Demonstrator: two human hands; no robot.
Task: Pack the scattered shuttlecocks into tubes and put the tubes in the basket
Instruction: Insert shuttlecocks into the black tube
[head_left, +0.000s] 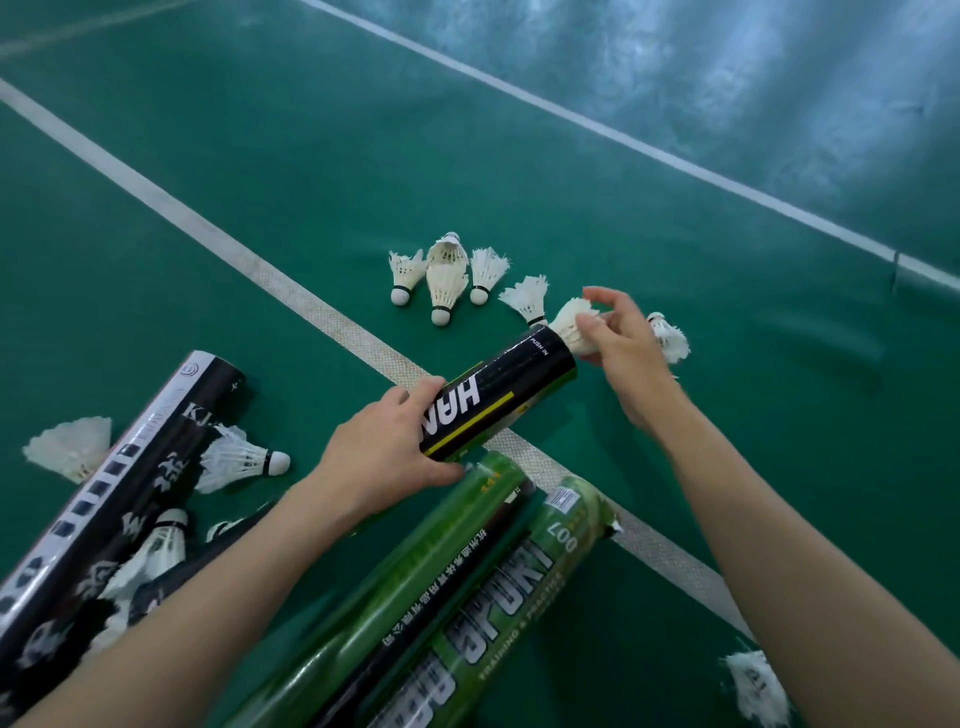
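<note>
With the left hand (387, 457) gripping the black tube (498, 402) and the right hand (615, 338) pinching a shuttlecock (571, 327) at its mouth, splayed feathers could catch the rim and crumple.

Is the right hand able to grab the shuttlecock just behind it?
Probably, once free: the right hand pinches a second shuttlecock at the black tube; nothing blocks the loose shuttlecock.

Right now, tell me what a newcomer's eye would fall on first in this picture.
The eye goes first to the centre, where the left hand grips a black tube and the right hand holds a shuttlecock at its open end. Just beyond, more white shuttlecocks lie in a loose row on the green court floor. Two green tubes lie close below the hands.
</note>
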